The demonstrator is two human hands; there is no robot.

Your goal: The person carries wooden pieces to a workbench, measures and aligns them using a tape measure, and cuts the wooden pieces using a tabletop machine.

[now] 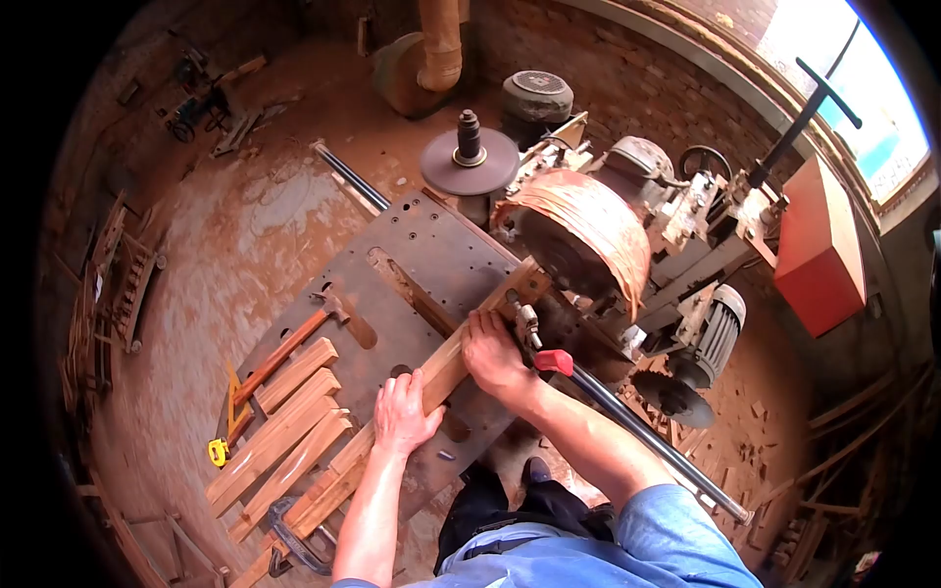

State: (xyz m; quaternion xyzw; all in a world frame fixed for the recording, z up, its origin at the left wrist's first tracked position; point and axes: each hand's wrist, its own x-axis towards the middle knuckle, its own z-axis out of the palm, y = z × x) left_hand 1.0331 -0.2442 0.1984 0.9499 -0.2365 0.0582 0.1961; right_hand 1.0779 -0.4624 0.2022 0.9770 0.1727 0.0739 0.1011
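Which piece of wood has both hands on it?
The long piece running toward the round machine cover: right hand nearer that cover, left hand farther back. The shorter pieces by the hammer are untouched.

Gap between hammer (286,351) and beam (446,377); wrapped guard (588,208) crowds far end

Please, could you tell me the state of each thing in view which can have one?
Long board: held.
Left hand: closed on this board.
Right hand: also closed on it.
Hammer: lying on the metal table.
Loose wood pieces: side by side, unheld.
Clamp: at the board's near end; tightness unclear.
Flat disc: horizontal; cannot tell whether it spins.
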